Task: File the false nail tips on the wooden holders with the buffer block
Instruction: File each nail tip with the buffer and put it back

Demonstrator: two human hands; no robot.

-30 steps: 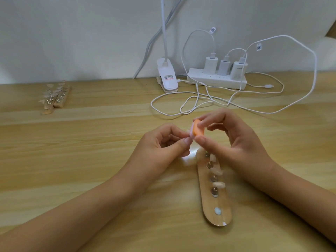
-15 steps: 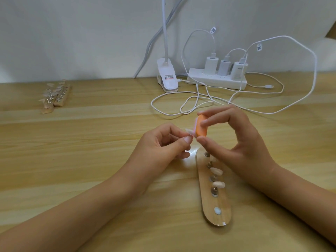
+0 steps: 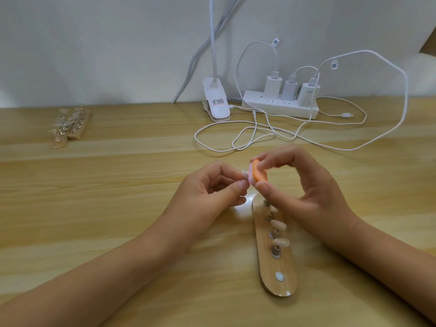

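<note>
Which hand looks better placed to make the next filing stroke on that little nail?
Right, probably: the right hand pinches the buffer block at the nail tip, which the left hand holds steady.

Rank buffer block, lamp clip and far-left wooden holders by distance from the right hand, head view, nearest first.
1. buffer block: pinched in the right hand itself.
2. lamp clip: behind, centre back.
3. far-left wooden holders: far back left.

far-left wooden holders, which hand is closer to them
Left. The left hand sits right of the far-left wooden holders; the right hand is even further right.
</note>
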